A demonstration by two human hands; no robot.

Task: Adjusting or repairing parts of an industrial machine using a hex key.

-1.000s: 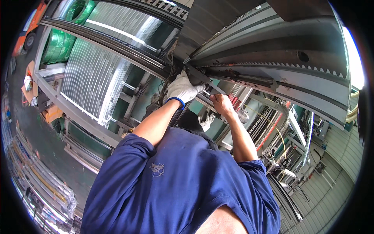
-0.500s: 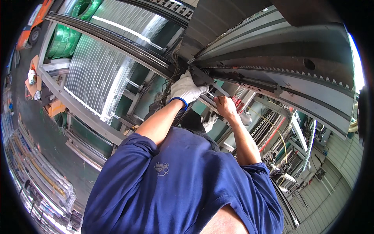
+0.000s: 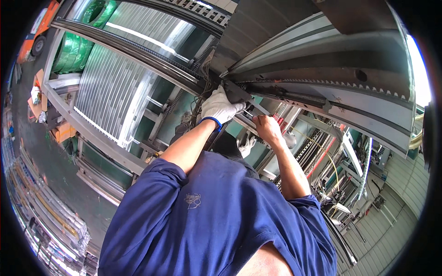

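Observation:
My left hand (image 3: 219, 106), in a white work glove with a blue cuff, is closed against a dark machine part (image 3: 237, 93) below the toothed rail. Its fingertips are partly hidden behind that part. My bare right hand (image 3: 269, 128) is closed in a fist just to the right, on a thin metal rod (image 3: 248, 113) that points toward the left hand. The rod's far end is hard to make out. A second white glove (image 3: 247, 146) hangs lower down, between my forearms.
A long toothed rail (image 3: 368, 87) slants overhead to the right. On the left a grey frame (image 3: 99, 135) bears ribbed metal strips (image 3: 110, 83) and green-wrapped rolls (image 3: 73, 51). Dark cables (image 3: 206, 76) hang beside my left hand. Stacked long profiles (image 3: 50, 202) lie at the lower left.
Both hands keep nearly the same place and grip. The view has shifted very slightly; nothing is taken up or let go.

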